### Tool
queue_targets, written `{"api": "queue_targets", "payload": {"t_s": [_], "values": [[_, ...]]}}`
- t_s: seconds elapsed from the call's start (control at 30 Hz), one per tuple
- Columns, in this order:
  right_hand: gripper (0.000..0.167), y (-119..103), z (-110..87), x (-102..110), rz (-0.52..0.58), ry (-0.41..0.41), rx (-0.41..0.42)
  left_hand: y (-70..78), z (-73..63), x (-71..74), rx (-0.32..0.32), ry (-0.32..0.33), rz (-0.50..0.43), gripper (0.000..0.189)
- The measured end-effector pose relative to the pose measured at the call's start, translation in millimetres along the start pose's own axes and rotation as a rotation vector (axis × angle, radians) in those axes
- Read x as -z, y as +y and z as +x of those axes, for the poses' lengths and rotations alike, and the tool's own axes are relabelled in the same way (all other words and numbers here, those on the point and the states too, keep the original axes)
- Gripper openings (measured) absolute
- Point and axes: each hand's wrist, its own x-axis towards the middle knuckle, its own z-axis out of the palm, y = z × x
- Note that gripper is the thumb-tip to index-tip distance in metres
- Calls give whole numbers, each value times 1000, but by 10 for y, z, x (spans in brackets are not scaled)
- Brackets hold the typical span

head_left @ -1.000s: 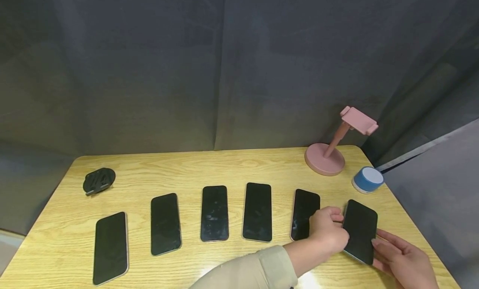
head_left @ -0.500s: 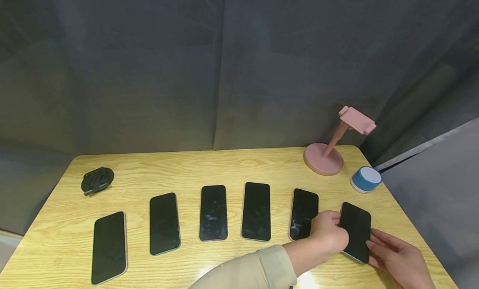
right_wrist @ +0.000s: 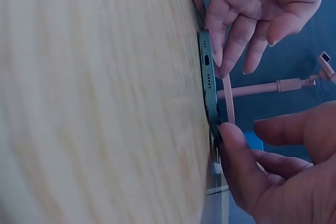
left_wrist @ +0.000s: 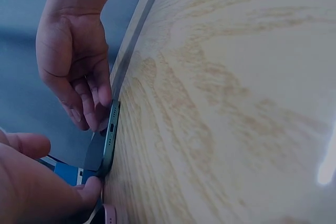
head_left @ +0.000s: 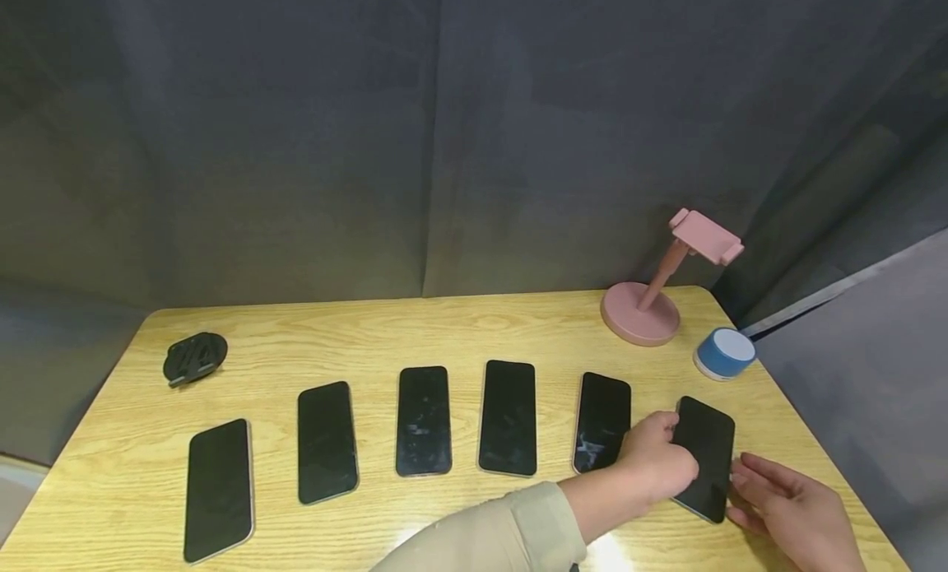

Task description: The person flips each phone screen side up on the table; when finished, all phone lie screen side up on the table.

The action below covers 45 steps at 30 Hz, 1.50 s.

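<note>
The rightmost phone [head_left: 704, 453], with a black screen and a green edge [right_wrist: 209, 72], lies face up on the wooden table. My left hand [head_left: 655, 461] is at its left side, the fingertips touching or very near the edge. At the right side is my right hand [head_left: 800, 510], with its thumb off the screen and a fingertip close against the edge. In both wrist views the hands flank the phone, and neither is wrapped round it. Just left of my left hand lies another phone [head_left: 603, 420], partly covered by that hand.
Several more black-screened phones lie in a row leftward, among them a phone [head_left: 507, 416] and a phone [head_left: 218, 490]. A pink phone stand [head_left: 643, 313] and a blue-and-white cylinder [head_left: 726, 354] are at the back right. A black folded stand [head_left: 196, 358] sits at the far left.
The rightmost phone has shifted left and been set flat on the table. My right thumb has come off its screen. My left hand has barely moved.
</note>
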Motion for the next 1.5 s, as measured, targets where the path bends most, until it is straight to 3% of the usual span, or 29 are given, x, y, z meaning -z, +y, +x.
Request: {"api": "queue_targets", "payload": {"t_s": [0.3, 0.47, 0.6, 0.73, 0.93, 1.13, 1.23, 1.4, 1.5], "values": [[66, -84, -40, -75, -49, -4, 27, 5, -19, 116, -4, -25, 42, 61], [78, -283, -174, -88, -234, 28, 105, 83, -144, 313, -31, -90, 8, 58], [89, -525, -336, -79, -317, 91, 192, 138, -272, 493, -103, -96, 50, 59], [83, -764, -508, -188, -231, 159, 343, 179, -406, 806, -212, -129, 74, 62], [74, -1058, -752, -508, -137, 266, 661, 221, -609, 1458, -337, -120, 149, 70], [85, -1292, -847, -622, -220, 264, 1002, 333, -865, 2100, -496, -22, 390, 77], [93, -1329, -885, -658, -212, 235, 1115, 347, -992, 2342, -524, 51, 599, 81], [102, -1258, -892, -732, -248, 147, 1299, 116, -1153, 2674, -542, 235, 1006, 97], [109, -1145, -877, -748, -362, 133, 1311, -127, -1238, 2889, -509, 335, 1149, 105]]}}
